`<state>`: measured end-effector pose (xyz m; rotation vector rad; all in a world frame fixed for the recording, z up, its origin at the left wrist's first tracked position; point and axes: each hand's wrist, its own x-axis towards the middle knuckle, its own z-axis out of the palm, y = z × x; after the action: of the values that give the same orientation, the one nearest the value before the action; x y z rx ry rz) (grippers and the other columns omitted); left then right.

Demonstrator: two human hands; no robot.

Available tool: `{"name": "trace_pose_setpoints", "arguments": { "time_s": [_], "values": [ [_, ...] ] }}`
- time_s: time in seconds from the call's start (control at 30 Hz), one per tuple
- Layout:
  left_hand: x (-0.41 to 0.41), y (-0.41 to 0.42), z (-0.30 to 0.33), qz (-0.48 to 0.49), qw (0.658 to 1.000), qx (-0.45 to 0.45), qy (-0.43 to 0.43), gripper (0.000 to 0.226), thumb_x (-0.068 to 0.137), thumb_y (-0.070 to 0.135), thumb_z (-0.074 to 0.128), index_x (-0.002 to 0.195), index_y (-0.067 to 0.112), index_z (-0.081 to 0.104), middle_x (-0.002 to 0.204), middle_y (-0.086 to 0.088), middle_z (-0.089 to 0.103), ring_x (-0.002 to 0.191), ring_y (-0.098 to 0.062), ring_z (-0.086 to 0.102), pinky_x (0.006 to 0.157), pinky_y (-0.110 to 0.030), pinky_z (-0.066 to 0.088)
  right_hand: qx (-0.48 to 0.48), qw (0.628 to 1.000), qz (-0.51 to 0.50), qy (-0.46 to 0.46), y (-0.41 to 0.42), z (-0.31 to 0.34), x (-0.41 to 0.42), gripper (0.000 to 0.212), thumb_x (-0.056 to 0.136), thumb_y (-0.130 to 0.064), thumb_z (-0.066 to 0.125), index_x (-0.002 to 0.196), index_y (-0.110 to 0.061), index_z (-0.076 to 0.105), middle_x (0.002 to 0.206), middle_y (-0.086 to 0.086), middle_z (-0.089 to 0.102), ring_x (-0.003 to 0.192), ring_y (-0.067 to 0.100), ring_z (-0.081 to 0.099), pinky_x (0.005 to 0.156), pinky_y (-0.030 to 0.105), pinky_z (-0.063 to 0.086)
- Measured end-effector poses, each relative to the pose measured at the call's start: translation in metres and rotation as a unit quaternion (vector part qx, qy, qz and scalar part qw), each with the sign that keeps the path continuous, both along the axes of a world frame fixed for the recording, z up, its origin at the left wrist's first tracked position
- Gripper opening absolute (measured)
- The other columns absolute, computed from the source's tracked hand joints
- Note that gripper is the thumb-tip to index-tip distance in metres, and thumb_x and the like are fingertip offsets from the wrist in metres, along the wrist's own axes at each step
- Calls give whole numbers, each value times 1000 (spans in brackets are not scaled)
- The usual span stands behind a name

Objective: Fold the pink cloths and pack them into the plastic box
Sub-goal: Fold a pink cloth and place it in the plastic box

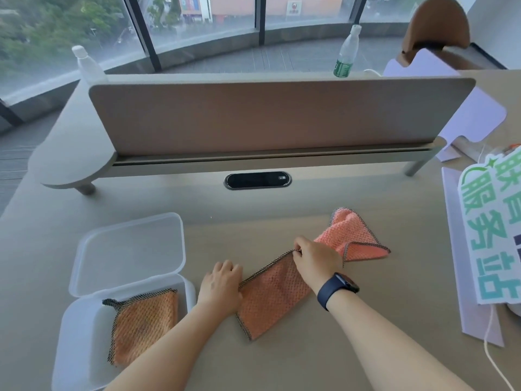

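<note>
A pink cloth [275, 294] with a dark mesh border lies folded into a rough rectangle on the worktop [310, 210], just below the centre of the view. Its long axis runs diagonally, from about 7 o'clock at the near corner up towards 1 o'clock at the far corner. The left hand [221, 287] is closed on the cloth's upper edge at the left corner, fingers curled over the border, knuckles up. The right hand [315, 259] pinches the same edge at its far, upper corner between thumb and fingertips; a dark smartwatch [337, 287] sits on that wrist. The edge is stretched taut between the two hands.

A second pink cloth [352, 235] lies loosely crumpled at 2 o'clock from the first, just beyond the right hand, with one corner pointing away towards 12 o'clock and another turned over towards 3 o'clock.

At 9 o'clock from the hands stands the clear plastic box [84, 348], its hinged lid [127, 249] laid open and flat towards 12 o'clock. Inside the box a folded pink cloth [143, 325] lies flat against the right wall, its long axis roughly near to far, a dark border tag sticking out at its upper left corner.

Further back, a brown desk divider [267, 117] crosses the worktop, with a black cable port [258, 180] in front of it. Two plastic bottles [345, 52] stand behind the divider, and a green and white sign [493, 221] rests at the 3 o'clock edge.
</note>
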<state>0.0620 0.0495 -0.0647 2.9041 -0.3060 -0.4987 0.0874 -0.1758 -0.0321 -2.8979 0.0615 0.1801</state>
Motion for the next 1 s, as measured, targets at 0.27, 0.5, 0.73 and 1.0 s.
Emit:
{"name": "trace_pose_setpoints", "arguments": {
  "time_s": [0.27, 0.5, 0.73, 1.0],
  "values": [
    [-36, 4, -5, -135, 986, -20, -99, 38, 59, 11, 61, 95, 21, 53, 102, -1, 56, 83, -25, 57, 63, -36, 50, -2, 995, 95, -10, 53, 6, 37, 4, 88, -19, 49, 84, -19, 49, 63, 3, 59, 59, 30, 56, 48, 32, 39],
    [-47, 2, 3, -125, 986, -42, -98, 55, 61, 9, 51, 115, 17, 56, 140, -7, 45, 118, -28, 46, 86, -38, 47, 23, 989, 146, 29, 100, -11, 50, 13, 88, -16, 47, 99, -21, 51, 75, 4, 67, 67, 31, 61, 57, 34, 50],
    [-54, 8, -13, -87, 993, -59, -54, 40, 64, 17, 45, 101, 16, 62, 115, -2, 60, 110, -24, 56, 84, -37, 49, 110, 974, 175, 98, 109, -28, 33, 47, 93, -15, 46, 138, -26, 40, 119, 9, 64, 105, 31, 60, 82, 38, 51],
    [-55, 7, -16, -53, 995, -67, -48, 43, 54, 19, 62, 97, 20, 65, 114, 2, 63, 109, -21, 59, 81, -34, 53, 173, 966, 190, -18, 63, -37, -5, 41, 82, 5, 47, 115, -15, 61, 116, 4, 64, 102, 24, 61, 83, 35, 52]
  ]
}}
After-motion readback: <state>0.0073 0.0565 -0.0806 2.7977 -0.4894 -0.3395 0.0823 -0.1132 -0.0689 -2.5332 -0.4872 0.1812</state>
